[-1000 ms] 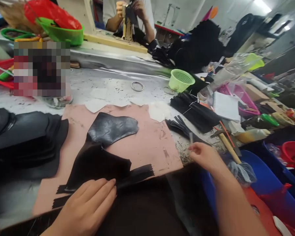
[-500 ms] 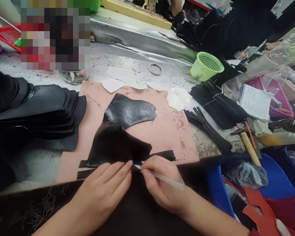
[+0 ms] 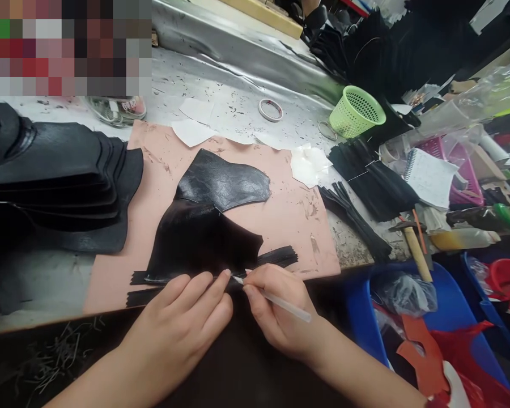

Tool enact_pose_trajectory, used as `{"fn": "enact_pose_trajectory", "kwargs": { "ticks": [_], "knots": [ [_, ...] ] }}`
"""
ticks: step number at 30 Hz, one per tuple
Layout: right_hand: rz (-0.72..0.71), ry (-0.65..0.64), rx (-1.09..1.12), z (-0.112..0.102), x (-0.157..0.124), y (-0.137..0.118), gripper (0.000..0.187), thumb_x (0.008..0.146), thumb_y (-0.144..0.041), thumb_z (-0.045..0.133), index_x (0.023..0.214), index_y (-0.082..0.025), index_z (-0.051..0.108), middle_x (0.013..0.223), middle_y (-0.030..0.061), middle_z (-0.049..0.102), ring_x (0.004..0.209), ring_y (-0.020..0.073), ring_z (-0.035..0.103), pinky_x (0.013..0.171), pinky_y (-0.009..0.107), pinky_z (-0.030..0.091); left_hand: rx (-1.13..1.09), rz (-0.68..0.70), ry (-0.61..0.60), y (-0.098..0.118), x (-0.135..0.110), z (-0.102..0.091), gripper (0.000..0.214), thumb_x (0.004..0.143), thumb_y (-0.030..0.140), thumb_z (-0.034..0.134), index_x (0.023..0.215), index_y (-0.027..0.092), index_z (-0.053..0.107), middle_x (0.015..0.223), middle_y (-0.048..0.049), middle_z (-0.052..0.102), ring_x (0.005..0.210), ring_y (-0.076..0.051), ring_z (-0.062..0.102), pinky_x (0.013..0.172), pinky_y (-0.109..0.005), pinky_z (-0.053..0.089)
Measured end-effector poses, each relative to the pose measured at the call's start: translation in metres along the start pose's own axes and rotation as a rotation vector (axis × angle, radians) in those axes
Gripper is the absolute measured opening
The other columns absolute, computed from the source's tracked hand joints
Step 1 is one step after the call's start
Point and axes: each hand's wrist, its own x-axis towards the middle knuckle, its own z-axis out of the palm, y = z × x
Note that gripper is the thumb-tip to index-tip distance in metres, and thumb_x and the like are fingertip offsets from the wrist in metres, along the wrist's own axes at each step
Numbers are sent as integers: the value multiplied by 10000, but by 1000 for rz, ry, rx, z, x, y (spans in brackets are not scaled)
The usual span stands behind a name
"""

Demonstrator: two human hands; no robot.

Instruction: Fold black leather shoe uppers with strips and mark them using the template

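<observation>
A black leather piece [image 3: 204, 243] lies on a pink board with its lower edge over black zipper tapes [image 3: 278, 256], whose ends stick out on both sides. My left hand [image 3: 191, 309] rests over that edge, fingers stretched out and tips pressing down, gripping nothing visible. In my right hand [image 3: 276, 306] is a slim translucent white pen [image 3: 287, 307], pinched between thumb and fingers. Its tip touches the edge by the zipper, just right of my left fingertips. Above lies a second, shinier black leather piece [image 3: 225, 178], partly overlapped by the first.
The pink board [image 3: 297, 226] reaches the table's front edge. Stacked black leather pieces [image 3: 59, 187] stand at left. To the right are bundled zipper tapes [image 3: 357, 224], a green basket [image 3: 357, 113], a hammer [image 3: 417, 252] and a blue bin [image 3: 361, 317]. A tape roll [image 3: 271, 110] lies behind.
The view has shifted slightly, so the bench things sit a little higher and further left. My left fingers are somewhat more bent. The pen remains in my right hand at the edge.
</observation>
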Motion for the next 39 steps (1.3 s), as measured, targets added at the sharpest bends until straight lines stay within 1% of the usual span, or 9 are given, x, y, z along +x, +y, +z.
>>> {"fn": "enact_pose_trajectory", "kwargs": {
  "ticks": [4,8,14,26,32,37,39],
  "knots": [
    [-6,-2,-1,1,1,0,104,848,-117,409,854,-174,496,705,36,598,637,146,575,596,268,475,10,18,-1,-1,1,0,430,887,88,248,796,187,656,1017,-50,706,867,-202,562,758,-333,355],
    [4,-19,2,0,2,0,106,848,-122,404,840,-173,496,697,34,589,625,142,565,586,266,473,10,1,14,1,-1,2,425,877,74,257,772,176,657,1021,-69,703,878,-210,555,755,-341,355],
    [-6,-14,1,-1,2,0,99,839,-112,411,808,-168,487,666,34,582,576,135,541,548,258,452,-29,-51,-34,4,-4,2,392,889,92,286,781,182,652,1064,-60,691,906,-201,558,770,-341,354],
    [-1,-30,-16,-2,3,0,104,839,-119,412,769,-171,470,635,20,562,544,121,516,541,245,440,-23,-49,-39,4,-1,2,403,889,87,279,775,182,654,1064,-57,689,905,-205,546,766,-346,353],
    [-1,-41,-18,-2,2,1,106,847,-131,407,784,-185,473,640,7,564,555,119,533,550,242,450,-31,-46,-35,3,-2,0,414,896,89,264,778,184,649,1053,-48,694,895,-203,545,763,-342,349],
    [-1,-27,-9,-2,2,1,100,843,-125,414,785,-175,479,637,14,567,543,120,523,533,243,440,-33,-43,-67,2,-2,0,384,895,95,281,798,180,643,1084,-54,681,917,-208,542,777,-347,348],
    [0,-30,-8,-2,2,1,101,844,-128,414,786,-179,480,642,12,567,549,120,527,537,245,443,-37,-44,-59,2,-2,1,388,896,95,277,797,180,642,1083,-55,681,914,-208,542,773,-348,348]
  ]
}}
